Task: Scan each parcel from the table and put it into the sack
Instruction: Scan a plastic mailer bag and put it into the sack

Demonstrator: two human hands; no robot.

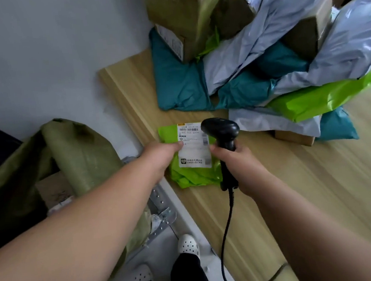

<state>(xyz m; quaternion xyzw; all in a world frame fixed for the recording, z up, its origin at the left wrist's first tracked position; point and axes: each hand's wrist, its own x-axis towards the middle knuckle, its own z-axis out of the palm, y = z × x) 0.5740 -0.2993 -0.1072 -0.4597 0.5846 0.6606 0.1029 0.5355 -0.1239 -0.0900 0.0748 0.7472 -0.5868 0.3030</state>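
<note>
A small lime-green parcel (190,174) with a white barcode label lies near the left edge of the wooden table (297,186). My left hand (165,153) grips its left side, thumb on the label. My right hand (238,160) holds the handle of a black barcode scanner (221,130), whose head hovers over the label's upper right corner. The scanner's cable hangs down across the table's front. The olive-green woven sack (68,156) stands open on the floor to the left of the table.
A pile of teal, grey and lime mailer bags (264,76) and cardboard boxes (185,11) fills the table's far right. A metal bracket (162,212) sits under the table edge beside the sack. My feet in white shoes (188,245) are below.
</note>
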